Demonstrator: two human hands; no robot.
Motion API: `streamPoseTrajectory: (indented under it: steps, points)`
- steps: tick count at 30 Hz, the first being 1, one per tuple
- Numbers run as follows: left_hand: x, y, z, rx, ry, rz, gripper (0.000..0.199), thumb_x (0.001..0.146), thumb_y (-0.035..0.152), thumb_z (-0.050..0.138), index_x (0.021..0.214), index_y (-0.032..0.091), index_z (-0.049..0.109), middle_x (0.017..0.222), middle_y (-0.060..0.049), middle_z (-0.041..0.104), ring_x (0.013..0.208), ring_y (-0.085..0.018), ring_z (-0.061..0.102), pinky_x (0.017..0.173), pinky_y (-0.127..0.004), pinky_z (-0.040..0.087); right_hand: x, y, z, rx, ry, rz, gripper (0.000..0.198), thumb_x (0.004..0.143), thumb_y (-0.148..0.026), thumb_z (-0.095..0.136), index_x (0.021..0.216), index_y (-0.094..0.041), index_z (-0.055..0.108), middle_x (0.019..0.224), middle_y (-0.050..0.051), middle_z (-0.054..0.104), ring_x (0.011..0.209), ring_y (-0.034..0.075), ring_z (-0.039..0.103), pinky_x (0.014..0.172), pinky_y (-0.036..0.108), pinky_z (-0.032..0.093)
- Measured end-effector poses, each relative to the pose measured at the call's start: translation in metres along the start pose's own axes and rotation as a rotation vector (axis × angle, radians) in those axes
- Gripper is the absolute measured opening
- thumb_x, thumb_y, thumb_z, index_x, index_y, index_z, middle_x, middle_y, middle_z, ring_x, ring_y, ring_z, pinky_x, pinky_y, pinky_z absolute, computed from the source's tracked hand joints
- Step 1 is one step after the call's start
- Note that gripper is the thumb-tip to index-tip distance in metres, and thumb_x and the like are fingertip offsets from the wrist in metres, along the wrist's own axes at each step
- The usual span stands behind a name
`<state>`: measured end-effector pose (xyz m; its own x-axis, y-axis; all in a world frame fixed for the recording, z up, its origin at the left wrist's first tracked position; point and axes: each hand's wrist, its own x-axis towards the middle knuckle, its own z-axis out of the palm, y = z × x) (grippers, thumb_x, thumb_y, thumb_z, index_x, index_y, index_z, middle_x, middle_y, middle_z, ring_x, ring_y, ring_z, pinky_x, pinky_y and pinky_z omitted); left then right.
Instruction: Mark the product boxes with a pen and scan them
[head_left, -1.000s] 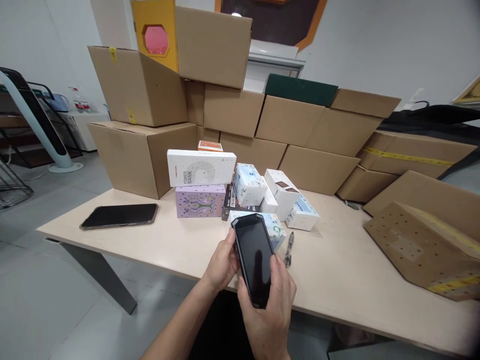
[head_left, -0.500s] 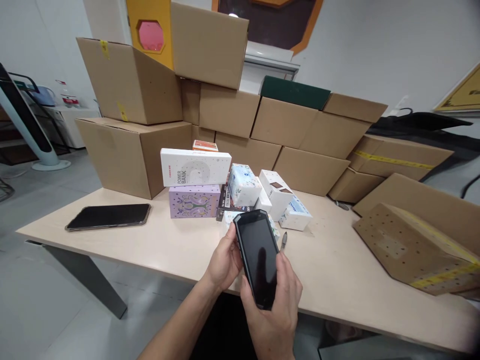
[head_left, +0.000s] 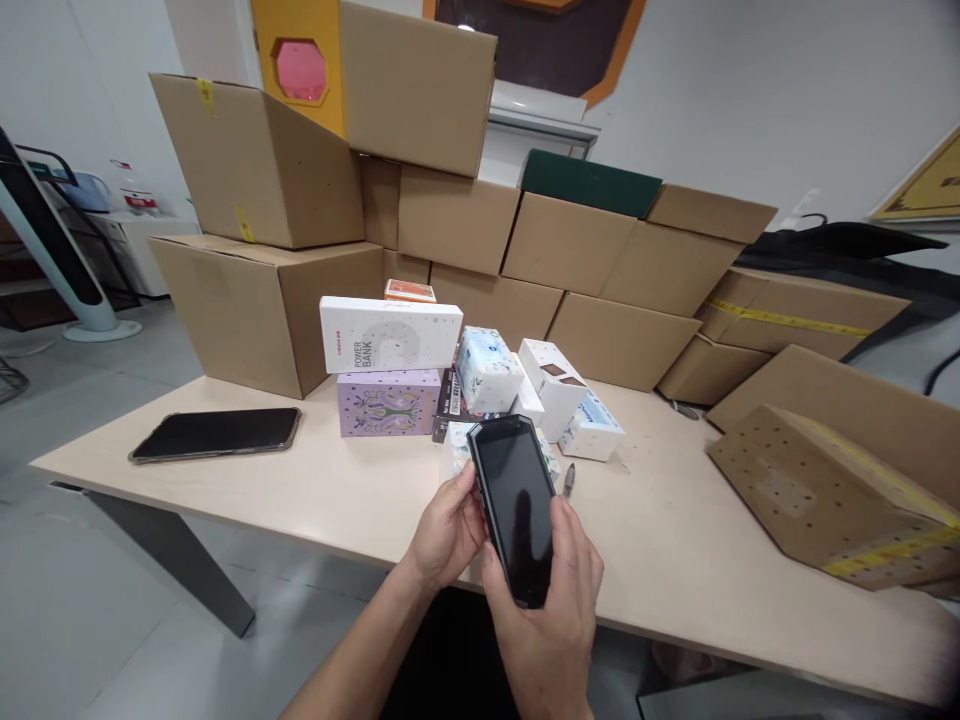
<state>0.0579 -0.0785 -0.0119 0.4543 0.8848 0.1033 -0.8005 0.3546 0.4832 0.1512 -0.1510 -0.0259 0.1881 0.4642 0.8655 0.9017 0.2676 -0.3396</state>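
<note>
Between my two hands is a black rugged smartphone, tilted, its dark screen facing me. My left hand grips its left edge, thumb near the upper corner. Wrapped round the lower part and right edge is my right hand. Just beyond the phone lies a pen on the table. Behind it stand a blue-and-white patterned box, a tall white box and a small white-and-blue box. A flowered white box is partly hidden by the phone.
A second phone lies face up at the table's left. A white power bank box rests on a purple box. Stacked cardboard boxes wall off the back, and a dotted carton stands at the right. The table has a front edge near me.
The held phone has shifted very slightly, its top edge a little higher. Both hands keep their grip on it, and the things on the table have not moved.
</note>
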Motion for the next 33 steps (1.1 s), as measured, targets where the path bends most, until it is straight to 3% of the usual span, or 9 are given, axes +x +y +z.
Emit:
streamPoseTrajectory:
  steps: [16,26,33]
  points:
    - [-0.003,-0.001,-0.002,-0.052,0.05,0.046,0.029,0.092,0.035,0.063,0.103,0.011,0.075,0.107,-0.012,0.078,0.124,-0.03,0.063,0.116,-0.044,0.04,0.003,-0.005,-0.002,-0.042,-0.053,-0.037,0.071,0.088,-0.038,0.068,0.148,-0.013,0.041,0.134,0.024,0.056,0.12,0.036,0.055,0.092,0.058,0.052]
    - [-0.003,0.002,-0.005,-0.07,0.051,0.038,0.034,0.094,0.037,0.059,0.114,0.012,0.072,0.112,-0.011,0.077,0.124,-0.029,0.064,0.115,-0.044,0.042,0.009,-0.009,-0.002,-0.065,-0.067,-0.063,0.066,0.088,-0.036,0.067,0.145,-0.011,0.044,0.132,0.024,0.058,0.117,0.035,0.057,0.091,0.056,0.052]
    - [-0.003,0.002,-0.006,-0.104,0.061,0.046,0.031,0.094,0.035,0.06,0.11,0.013,0.074,0.11,-0.01,0.078,0.124,-0.028,0.064,0.117,-0.043,0.04,0.008,-0.011,-0.001,-0.052,-0.064,-0.067,0.069,0.088,-0.036,0.068,0.146,-0.01,0.043,0.132,0.025,0.058,0.118,0.036,0.056,0.092,0.056,0.052]
